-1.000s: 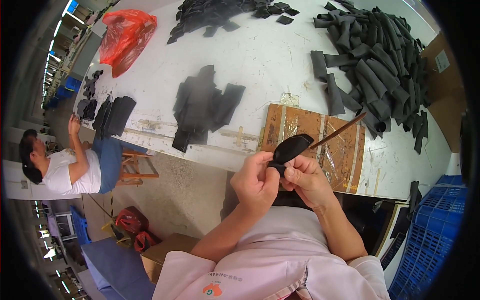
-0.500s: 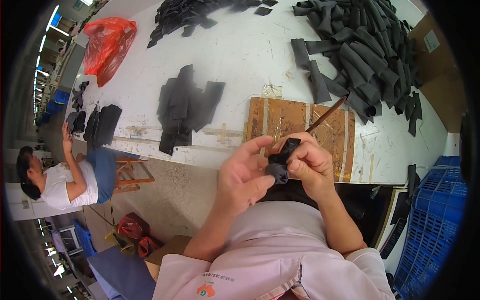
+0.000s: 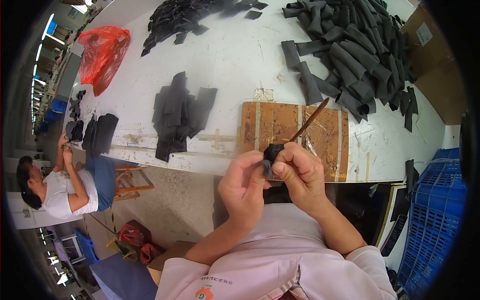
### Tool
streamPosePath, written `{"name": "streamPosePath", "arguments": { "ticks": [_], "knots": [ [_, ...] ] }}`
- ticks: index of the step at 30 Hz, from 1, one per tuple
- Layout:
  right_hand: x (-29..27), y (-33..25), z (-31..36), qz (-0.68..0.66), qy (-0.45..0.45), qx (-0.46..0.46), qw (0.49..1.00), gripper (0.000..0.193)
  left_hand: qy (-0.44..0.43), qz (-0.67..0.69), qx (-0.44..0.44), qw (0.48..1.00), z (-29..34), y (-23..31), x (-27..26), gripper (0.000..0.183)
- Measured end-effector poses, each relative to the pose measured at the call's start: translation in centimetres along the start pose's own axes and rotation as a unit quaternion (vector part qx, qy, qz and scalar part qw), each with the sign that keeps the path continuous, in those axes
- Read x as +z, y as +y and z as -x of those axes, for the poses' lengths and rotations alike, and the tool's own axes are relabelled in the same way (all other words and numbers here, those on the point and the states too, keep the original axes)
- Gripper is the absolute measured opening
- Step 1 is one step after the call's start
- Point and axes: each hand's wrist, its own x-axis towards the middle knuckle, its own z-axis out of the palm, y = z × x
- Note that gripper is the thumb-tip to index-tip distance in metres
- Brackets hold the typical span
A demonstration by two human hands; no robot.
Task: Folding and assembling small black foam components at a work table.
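Note:
Both my hands meet over the near edge of the white table around a small black fabric piece (image 3: pixel 272 151), bunched up and partly hidden by fingers. My left hand (image 3: pixel 244 182) pinches its lower left end, where a greyish part shows. On the other side, my right hand (image 3: pixel 302 175) grips the piece between thumb and bent fingers. A brown pointed stick (image 3: pixel 311 119) sticks out past the right hand's fingers, slanting up to the right; its lower end is hidden at the hand. Beneath it lies a worn brown board (image 3: pixel 255 125) with strips of tape.
Black fabric tubes (image 3: pixel 360 60) are heaped at the far right beside a cardboard box (image 3: pixel 430 75). Flat black strips (image 3: pixel 172 112) lie left of the board, small black pieces (image 3: pixel 180 20) behind. A red plastic bag (image 3: pixel 102 57), blue crates (image 3: pixel 435 205) and a seated person (image 3: pixel 70 187) are around.
My left hand's fingers, spread before, have closed in on the black piece. The piece has turned, and the stick's tip has shifted left. The whole view has shifted slightly.

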Motion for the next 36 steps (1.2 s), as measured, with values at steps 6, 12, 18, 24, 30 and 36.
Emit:
{"name": "streamPosePath", "arguments": {
  "ticks": [6, 12, 18, 24, 30, 36],
  "knots": [
    [-0.2, 0.9, 0.3, -0.153, 0.034, 0.104, 0.982, 0.013, -0.06, 0.241, -0.221, 0.943, -1.8, 0.4, -1.4, 0.023],
    [-1.0, -0.3, 0.0, -0.307, -0.025, 0.158, 0.938, 0.015, -0.204, 0.42, -0.279, 0.839, -1.8, 1.4, -1.5, 0.034],
    [-1.7, -4.5, 0.1, -0.177, -0.144, 0.034, 0.973, 0.015, -0.386, 0.488, -0.189, 0.76, -1.7, 2.8, -1.8, 0.048],
    [-5.2, -7.8, -4.2, -0.099, 0.008, 0.035, 0.994, 0.019, -0.295, 0.58, -0.355, 0.671, -6.3, 7.9, 2.4, 0.048],
    [-6.7, -1.3, -6.1, -0.241, -0.027, 0.19, 0.951, 0.025, -0.261, 0.541, -0.37, 0.709, -8.9, 2.0, 3.6, 0.039],
    [-6.3, 1.4, -5.0, -0.297, -0.027, 0.192, 0.935, 0.025, -0.196, 0.447, -0.336, 0.806, -6.9, 0.5, 3.4, 0.031]
  ]
}}
